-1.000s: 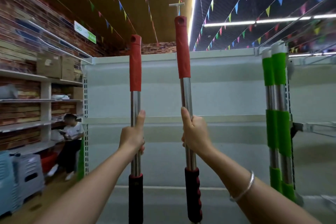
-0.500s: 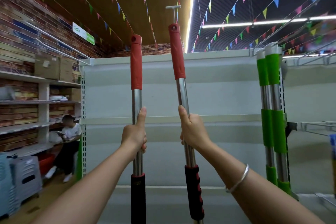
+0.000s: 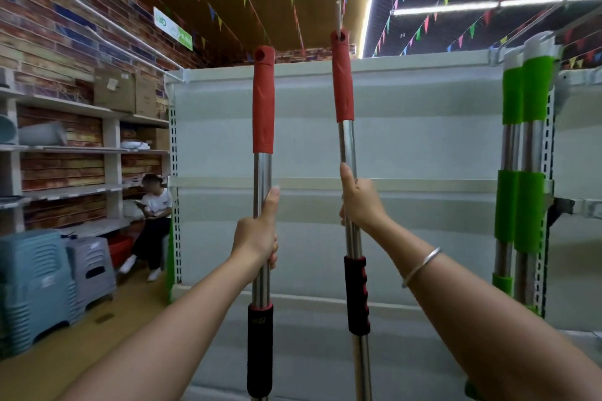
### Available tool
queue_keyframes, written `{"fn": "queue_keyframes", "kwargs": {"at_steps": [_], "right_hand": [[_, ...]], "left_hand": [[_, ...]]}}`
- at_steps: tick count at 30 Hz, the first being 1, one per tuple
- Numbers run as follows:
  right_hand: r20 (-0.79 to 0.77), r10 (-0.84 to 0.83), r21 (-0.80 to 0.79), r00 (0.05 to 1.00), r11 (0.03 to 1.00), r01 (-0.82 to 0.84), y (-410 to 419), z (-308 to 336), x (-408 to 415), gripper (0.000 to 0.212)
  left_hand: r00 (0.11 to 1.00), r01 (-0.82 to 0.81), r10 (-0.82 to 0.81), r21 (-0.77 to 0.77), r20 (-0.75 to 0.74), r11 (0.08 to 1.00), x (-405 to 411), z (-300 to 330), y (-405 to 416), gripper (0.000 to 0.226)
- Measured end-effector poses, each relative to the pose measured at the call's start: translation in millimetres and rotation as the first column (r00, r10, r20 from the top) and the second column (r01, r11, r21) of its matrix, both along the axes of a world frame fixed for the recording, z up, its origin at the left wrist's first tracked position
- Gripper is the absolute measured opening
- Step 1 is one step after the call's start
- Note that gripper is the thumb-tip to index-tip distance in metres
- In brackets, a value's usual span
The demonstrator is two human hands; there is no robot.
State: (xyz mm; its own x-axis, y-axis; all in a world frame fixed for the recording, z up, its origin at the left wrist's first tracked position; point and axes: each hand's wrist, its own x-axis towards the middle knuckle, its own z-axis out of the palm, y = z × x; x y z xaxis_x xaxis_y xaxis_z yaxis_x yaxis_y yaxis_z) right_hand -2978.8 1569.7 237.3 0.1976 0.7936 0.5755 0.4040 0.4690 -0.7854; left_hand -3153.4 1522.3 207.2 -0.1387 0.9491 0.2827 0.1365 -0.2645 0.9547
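Observation:
I hold two upright metal poles with red top grips in front of a white shelf unit. My left hand (image 3: pixel 257 234) grips the left pole (image 3: pixel 262 169) on its bare steel shaft, thumb pointing up, above a black sleeve. My right hand (image 3: pixel 360 202) grips the right pole (image 3: pixel 346 140) on its steel shaft, above a dark red ribbed sleeve. The right pole stands a little higher and leans slightly left at the top. Both poles' lower ends run out of view. A silver bangle sits on my right forearm.
Two green-gripped poles (image 3: pixel 524 172) hang at the right on the white shelf unit (image 3: pixel 407 140). Wall shelves with cardboard boxes (image 3: pixel 123 91) line the left. Stacked plastic stools (image 3: pixel 42 283) stand at lower left. A person (image 3: pixel 153 221) sits beside them. Bunting hangs overhead.
The right pole has tilted from leaning right at the bottom toward more upright and moved up a little with my right hand. The left pole and hand stay nearly where they were.

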Motion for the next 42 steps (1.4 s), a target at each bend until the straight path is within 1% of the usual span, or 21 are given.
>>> {"fn": "queue_keyframes", "kwargs": {"at_steps": [4, 9, 15, 21, 24, 28, 31, 32, 33, 34, 35, 36, 37, 38, 40, 41, 42], "right_hand": [[0.041, -0.012, -0.034, 0.999, 0.999, 0.013, 17.4, 0.8, 1.6, 0.054], [0.100, -0.089, -0.079, 0.991, 0.992, 0.097, 45.7, 0.9, 3.7, 0.059], [0.100, -0.114, -0.106, 0.988, 0.987, 0.124, 77.1, 1.2, 6.9, 0.062], [0.067, -0.092, -0.148, 0.994, 0.984, 0.101, 102.1, 5.2, 11.1, 0.059], [0.099, -0.068, -0.188, 0.993, 0.978, 0.086, 113.3, 6.9, 17.0, 0.061], [0.170, -0.076, -0.199, 0.982, 0.974, 0.110, 121.2, 7.4, 23.3, 0.062], [0.163, -0.073, -0.234, 0.984, 0.966, 0.111, 119.6, 8.9, 22.6, 0.065], [0.142, -0.090, -0.242, 0.986, 0.962, 0.122, 117.4, 8.7, 21.0, 0.065], [0.129, -0.140, -0.236, 0.982, 0.957, 0.167, 114.1, 8.0, 19.3, 0.066], [0.139, -0.224, -0.206, 0.965, 0.946, 0.250, 108.4, 6.6, 17.2, 0.068], [0.150, -0.303, -0.138, 0.941, 0.936, 0.324, 97.5, 4.1, 14.1, 0.069], [0.129, -0.337, -0.048, 0.933, 0.937, 0.346, 84.9, 0.2, 10.3, 0.066], [0.097, -0.316, 0.029, 0.944, 0.949, 0.315, 71.7, -4.1, 5.8, 0.060], [0.081, -0.247, 0.063, 0.966, 0.968, 0.242, 59.1, -8.2, 2.0, 0.053], [0.049, -0.015, 0.034, 0.999, 0.999, 0.013, 33.7, -12.6, -5.1, 0.036], [-0.001, 0.122, 0.009, 0.992, 0.992, -0.122, 19.2, -10.3, -7.6, 0.029], [-0.079, 0.244, 0.004, 0.967, 0.970, -0.244, 5.5, -4.6, -9.2, 0.024]], "left_hand": [[0.999, 0.004, -0.004, -0.007, -0.039, 1.000, -1.0, -15.7, 5.1, 0.065], [0.998, 0.023, -0.023, -0.009, -0.055, 1.000, 0.2, -20.0, 12.7, 0.065], [0.996, 0.059, -0.059, -0.003, -0.064, 0.998, 3.9, -18.4, 23.3, 0.065], [0.996, 0.073, -0.074, -0.013, -0.058, 0.997, 9.1, -19.8, 37.7, 0.065], [0.996, 0.073, -0.073, -0.019, -0.053, 0.997, 14.4, -20.1, 43.8, 0.066], [0.995, 0.076, -0.077, -0.016, -0.057, 0.997, 21.5, -20.0, 49.3, 0.066], [0.995, 0.083, -0.083, -0.003, -0.052, 0.997, 28.3, -18.3, 48.7, 0.066], [0.995, 0.082, -0.082, 0.003, -0.051, 0.997, 31.5, -17.6, 47.1, 0.066], [0.995, 0.080, -0.080, 0.013, -0.054, 0.997, 35.1, -16.9, 45.1, 0.066], [0.995, 0.079, -0.078, 0.023, -0.061, 0.997, 38.7, -15.9, 43.0, 0.066], [0.995, 0.077, -0.075, 0.033, -0.069, 0.996, 42.4, -14.2, 40.2, 0.066], [0.994, 0.074, -0.070, 0.043, -0.079, 0.996, 46.2, -11.7, 37.4, 0.067], [0.994, 0.069, -0.064, 0.051, -0.087, 0.996, 50.1, -8.6, 33.8, 0.068], [0.994, 0.064, -0.058, 0.059, -0.092, 0.996, 53.7, -5.1, 30.1, 0.069], [0.993, 0.057, -0.049, 0.075, -0.103, 0.996, 60.7, 2.2, 21.2, 0.072], [0.993, 0.056, -0.047, 0.081, -0.110, 0.995, 64.2, 5.4, 15.7, 0.073], [0.992, 0.058, -0.048, 0.086, -0.114, 0.995, 67.9, 8.0, 10.4, 0.073]]}}
